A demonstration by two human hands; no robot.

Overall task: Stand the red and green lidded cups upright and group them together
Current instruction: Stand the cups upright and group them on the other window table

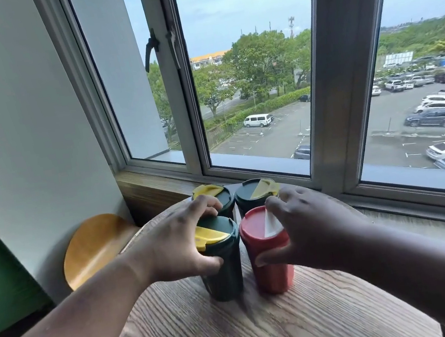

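The left hand (174, 242) is curled round the upper part of the near green cup (221, 263), thumb on the near side and fingers over the far rim of its lid. The right hand (305, 228) grips the red cup (271, 259) the same way, thumb low on its front wall and fingers arched over the lid beside its white flap.

Both held cups stand upright on the round wooden table (254, 331), side by side and almost touching, green at nine o'clock of red. Two more green cups with yellow flaps stand upright just behind them: the far left cup (219, 194) at twelve o'clock of the held green one, the far right cup (253, 192) at twelve o'clock of the red one. The four form a tight square near the window sill.

As a judgement, the task looks nearly done: every visible cup is upright and grouped. What seems left is letting go, perhaps after a small nudge to close the gaps.
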